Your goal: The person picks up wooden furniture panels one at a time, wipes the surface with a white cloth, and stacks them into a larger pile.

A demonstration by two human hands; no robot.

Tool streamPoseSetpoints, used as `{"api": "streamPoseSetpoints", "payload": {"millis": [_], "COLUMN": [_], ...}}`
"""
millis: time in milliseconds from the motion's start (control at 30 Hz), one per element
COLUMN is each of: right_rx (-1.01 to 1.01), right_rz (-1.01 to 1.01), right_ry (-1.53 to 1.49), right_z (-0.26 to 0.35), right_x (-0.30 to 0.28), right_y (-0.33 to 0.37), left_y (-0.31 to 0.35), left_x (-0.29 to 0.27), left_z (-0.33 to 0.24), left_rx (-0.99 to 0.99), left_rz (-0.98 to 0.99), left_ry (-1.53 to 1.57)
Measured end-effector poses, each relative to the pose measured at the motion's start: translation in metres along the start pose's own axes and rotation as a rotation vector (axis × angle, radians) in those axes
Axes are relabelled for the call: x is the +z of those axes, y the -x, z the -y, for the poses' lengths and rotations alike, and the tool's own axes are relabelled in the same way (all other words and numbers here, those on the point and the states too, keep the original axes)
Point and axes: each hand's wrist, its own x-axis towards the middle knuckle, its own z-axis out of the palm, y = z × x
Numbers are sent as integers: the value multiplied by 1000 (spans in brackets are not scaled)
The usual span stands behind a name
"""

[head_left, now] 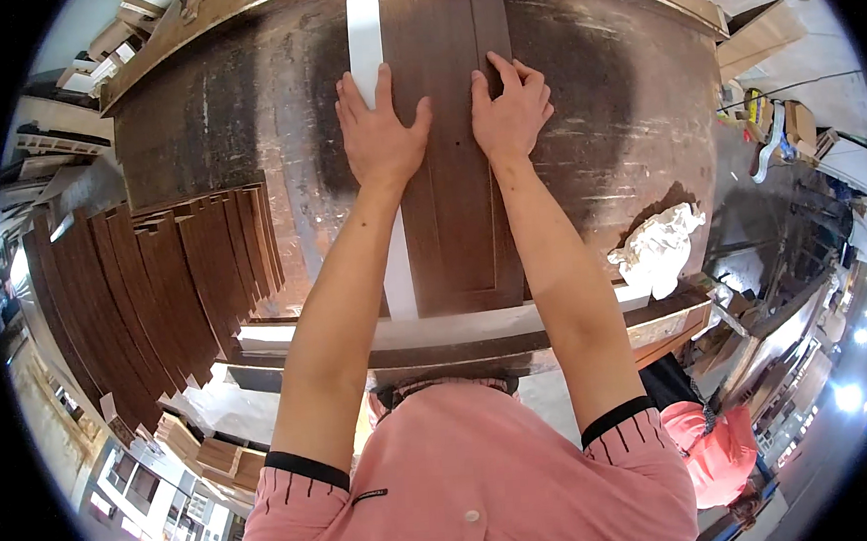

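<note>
A dark brown wooden door panel (pixel 456 221) with a recessed middle lies lengthwise on a stained workbench (pixel 253 114). A white strip (pixel 365 41) shows along the panel's left edge. My left hand (pixel 379 133) rests flat on the panel's left frame, fingers spread. My right hand (pixel 510 110) presses on the right frame, fingers bent over the edge. Both forearms reach up from the lower edge of the head view.
A fanned stack of dark brown panels (pixel 154 292) stands left of the bench. A crumpled white rag (pixel 660 251) lies at the bench's right corner. Wooden boards and boxes (pixel 762 34) sit at the upper right, and cables and tools (pixel 771 135) on the floor.
</note>
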Motion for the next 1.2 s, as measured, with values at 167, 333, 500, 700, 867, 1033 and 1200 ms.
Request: {"api": "streamPoseSetpoints", "payload": {"millis": [167, 333, 500, 700, 867, 1033, 1200], "right_rx": [11, 33, 60, 46, 57, 22, -53], "right_rz": [-11, 33, 56, 51, 71, 104, 219], "right_ry": [7, 10, 17, 9, 16, -17, -68], "right_z": [2, 3, 5, 10, 11, -1, -14], "right_x": [0, -6, -9, -10, -10, -17, -57], "right_y": [-6, -3, 3, -1, -5, -8, 53], "left_y": [-5, -3, 5, 2, -4, -6, 10], "left_x": [-3, -6, -10, -12, -11, -11, -20], "left_z": [-4, -8, -7, -7, -6, -12, 5], "left_rx": [-52, -65, -104, -91, -81, -42, 27], "left_rz": [65, 111, 171, 115, 119, 141, 153], "left_ry": [15, 17, 18, -3, -19, 19, 44]}}
